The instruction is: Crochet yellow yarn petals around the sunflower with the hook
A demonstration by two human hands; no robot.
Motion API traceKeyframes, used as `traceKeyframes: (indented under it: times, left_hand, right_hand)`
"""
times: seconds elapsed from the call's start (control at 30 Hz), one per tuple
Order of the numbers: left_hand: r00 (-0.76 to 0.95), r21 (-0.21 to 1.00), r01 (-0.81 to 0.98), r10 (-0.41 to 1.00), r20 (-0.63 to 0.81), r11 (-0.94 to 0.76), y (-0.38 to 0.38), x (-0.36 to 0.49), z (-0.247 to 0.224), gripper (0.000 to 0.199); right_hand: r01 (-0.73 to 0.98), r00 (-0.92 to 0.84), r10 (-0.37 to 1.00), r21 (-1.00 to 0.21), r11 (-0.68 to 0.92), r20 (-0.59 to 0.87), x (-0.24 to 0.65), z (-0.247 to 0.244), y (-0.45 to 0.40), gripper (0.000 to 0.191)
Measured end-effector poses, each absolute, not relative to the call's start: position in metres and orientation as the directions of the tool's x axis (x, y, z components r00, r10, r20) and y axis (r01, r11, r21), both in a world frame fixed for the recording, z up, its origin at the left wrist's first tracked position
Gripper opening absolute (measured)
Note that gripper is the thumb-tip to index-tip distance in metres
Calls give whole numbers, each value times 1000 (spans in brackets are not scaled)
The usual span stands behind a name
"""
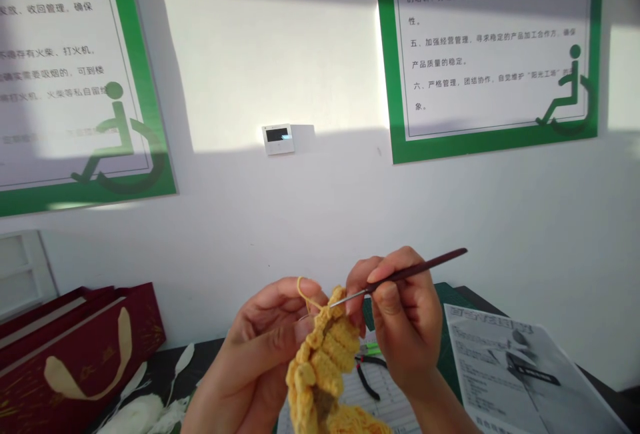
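Observation:
My left hand (255, 361) pinches a yellow crocheted piece (323, 361) between thumb and fingers, and the piece hangs down toward the table. A strand of yellow yarn (306, 295) loops up over my left index finger. My right hand (405, 321) holds a crochet hook (415, 271) with a dark handle like a pencil. The hook's thin metal shaft reaches left, and its tip is at the top edge of the crochet, hidden among the stitches.
Below the hands lie black-handled pliers (367, 374) on a green mat (447, 354), with a printed sheet (520, 374) to the right. A dark red bag (75, 361) and white fluffy material (133, 415) sit at the left. Framed notices hang on the white wall behind.

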State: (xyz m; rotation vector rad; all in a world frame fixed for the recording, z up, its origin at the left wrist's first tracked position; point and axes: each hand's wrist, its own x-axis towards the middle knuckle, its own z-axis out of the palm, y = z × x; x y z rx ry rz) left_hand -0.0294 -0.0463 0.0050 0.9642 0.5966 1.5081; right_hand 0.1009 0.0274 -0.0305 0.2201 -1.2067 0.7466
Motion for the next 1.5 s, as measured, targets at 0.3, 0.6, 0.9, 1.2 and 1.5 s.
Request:
traceKeyframes:
  times: [0.3,0.6,0.9,1.2,1.5]
  left_hand:
    - [-21,817,-509,953,304,-271,-48,-27,8,16]
    - [18,849,-493,973,229,-190,-43,-39,5,16]
    - [-160,864,-286,909,384,-415,-43,-27,6,14]
    - [-285,820,-189,829,481,-540,-41,-29,4,42]
    - [-316,810,-195,817,482,-553,-45,-34,4,56]
  right_hand:
    - [-688,117,482,-279,670,868,99,-27,22,7]
    - [-696,71,486,-305,650,871,104,-31,19,9]
    - [-823,-124,746,-488,291,654,90,-19,23,27]
    - [-771,-170,763,-566,290,623,90,-20,25,31]
    - [-732,-177,681,-558,392,711,93,-21,29,25]
